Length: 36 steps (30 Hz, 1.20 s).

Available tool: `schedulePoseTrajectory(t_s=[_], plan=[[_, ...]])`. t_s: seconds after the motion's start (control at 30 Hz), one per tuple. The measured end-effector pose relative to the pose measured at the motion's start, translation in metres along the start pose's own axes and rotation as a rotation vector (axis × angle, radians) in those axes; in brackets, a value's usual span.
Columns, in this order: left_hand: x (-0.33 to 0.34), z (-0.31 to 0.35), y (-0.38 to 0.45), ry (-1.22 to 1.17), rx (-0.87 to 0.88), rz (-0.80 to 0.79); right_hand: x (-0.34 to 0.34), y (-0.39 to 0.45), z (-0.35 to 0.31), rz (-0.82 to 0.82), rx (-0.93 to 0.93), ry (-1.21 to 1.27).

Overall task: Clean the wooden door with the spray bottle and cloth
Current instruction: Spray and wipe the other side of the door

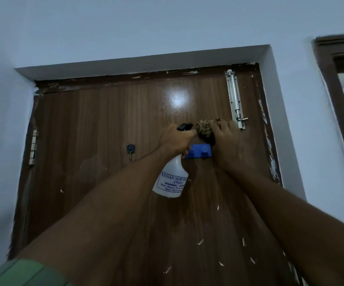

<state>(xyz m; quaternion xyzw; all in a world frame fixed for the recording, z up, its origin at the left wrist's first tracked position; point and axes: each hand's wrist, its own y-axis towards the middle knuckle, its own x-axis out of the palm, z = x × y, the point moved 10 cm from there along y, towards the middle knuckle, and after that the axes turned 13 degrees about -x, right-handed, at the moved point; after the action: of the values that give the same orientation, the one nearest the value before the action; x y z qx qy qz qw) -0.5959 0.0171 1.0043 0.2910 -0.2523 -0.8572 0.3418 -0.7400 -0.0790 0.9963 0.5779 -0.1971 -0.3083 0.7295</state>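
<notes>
The wooden door (109,124) fills the middle of the view, shut in its frame, with both arms raised against its upper half. The left hand (176,141) is wrapped around the neck of the spray bottle (172,178), whose white body hangs down and to the left below the fist while the black nozzle pokes out above the knuckles, aimed at the panel. The right hand (225,139) presses a bunched, patterned cloth (205,131) against the wood just right of the nozzle, fingers curled over it; how tightly it is gripped is hard to tell, since the hand hides most of the cloth. A sheen with fine droplets sits above the hands, so that patch looks freshly wetted.

The step in hand seems to be wiping the sprayed upper area. To do it well, work the cloth along the grain in overlapping strokes from the wet patch downward, before the liquid runs. Keep the nozzle tipped away from the cloth hand when spraying. The blue hook rail (200,154) just below the hands, the small black hook (130,150) to the left and the steel tower bolt (235,100) to the right will snag fabric, so wipe around them. Pale paint flecks lower down on the door may need firmer rubbing.
</notes>
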Motion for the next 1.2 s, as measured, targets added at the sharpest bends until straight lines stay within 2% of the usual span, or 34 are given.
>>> schedulePoseTrajectory(t_s=[0.1,0.17,0.27,0.4,0.5,0.57,0.63,0.7,0.73,0.87,0.97,1.03,1.13,1.17,1.2], plan=[[0.015,0.003,-0.005,0.032,0.006,-0.004,0.008,-0.037,-0.007,-0.014,-0.163,-0.082],[0.031,0.006,-0.006,0.077,0.007,-0.030,0.005,-0.022,0.001,-0.022,-0.298,-0.221],[0.047,0.018,0.000,0.059,-0.008,-0.030,-0.009,0.032,0.027,-0.084,-0.227,-0.315],[0.067,0.033,0.003,-0.052,-0.015,-0.007,-0.006,0.002,0.025,-0.016,-0.136,-0.143],[0.081,0.034,0.001,-0.060,-0.035,-0.025,-0.009,-0.051,0.029,0.082,-0.201,0.008],[0.090,0.033,-0.002,-0.018,-0.021,-0.044,-0.016,-0.061,0.046,0.066,-0.268,0.021],[0.099,0.031,-0.005,0.024,-0.011,-0.076,-0.025,-0.056,0.084,0.032,-0.142,0.060],[0.107,0.027,-0.006,0.055,-0.020,-0.092,-0.040,-0.050,0.129,0.098,0.113,0.149],[0.111,0.026,-0.007,0.070,-0.026,-0.098,-0.045,-0.046,0.141,0.117,0.175,0.179],[0.126,0.027,-0.014,0.109,-0.015,-0.109,-0.046,-0.029,0.128,0.021,0.073,0.120],[0.128,0.029,-0.017,0.042,0.016,-0.105,-0.039,-0.045,0.113,-0.017,0.128,0.048],[0.126,0.027,-0.017,0.006,0.021,-0.110,-0.028,-0.068,0.081,-0.029,0.007,0.050],[0.126,0.024,-0.017,-0.004,0.028,-0.108,-0.004,-0.100,0.036,-0.169,-0.381,0.019],[0.128,0.023,-0.017,0.001,0.033,-0.110,-0.003,-0.095,0.041,-0.205,-0.418,0.011],[0.130,0.021,-0.018,0.008,0.038,-0.114,-0.004,-0.082,0.053,-0.214,-0.371,0.014]])
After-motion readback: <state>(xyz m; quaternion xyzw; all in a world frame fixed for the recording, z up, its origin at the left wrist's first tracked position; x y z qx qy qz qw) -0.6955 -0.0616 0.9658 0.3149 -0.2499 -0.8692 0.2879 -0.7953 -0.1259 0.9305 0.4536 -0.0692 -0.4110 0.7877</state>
